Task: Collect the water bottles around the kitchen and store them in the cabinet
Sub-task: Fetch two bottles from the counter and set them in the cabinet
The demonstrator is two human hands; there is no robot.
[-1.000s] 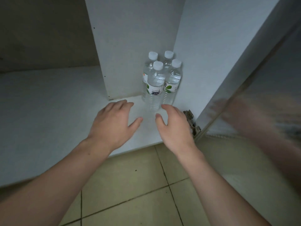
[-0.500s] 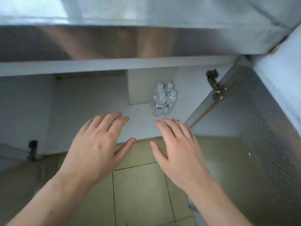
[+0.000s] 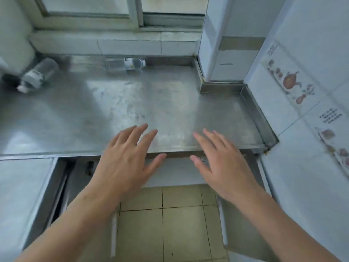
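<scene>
Two clear plastic water bottles, one (image 3: 125, 64) lying sideways at the steel countertop's (image 3: 170, 106) back edge, another (image 3: 36, 74) tipped far left, are seen beyond the empty, spread-fingered left hand (image 3: 124, 163), the nearer, and right hand (image 3: 222, 167).

Brushed, scuffed steel counter (image 3: 151, 103), two clear plastic bottles (image 3: 124, 63) (image 3: 37, 73), glossy glazed wall tiles (image 3: 294, 87), matt floor tiles (image 3: 170, 224)

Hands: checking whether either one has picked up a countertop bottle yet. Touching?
Apart. The head view shows left hand and right hand open, far from both bottles.
</scene>
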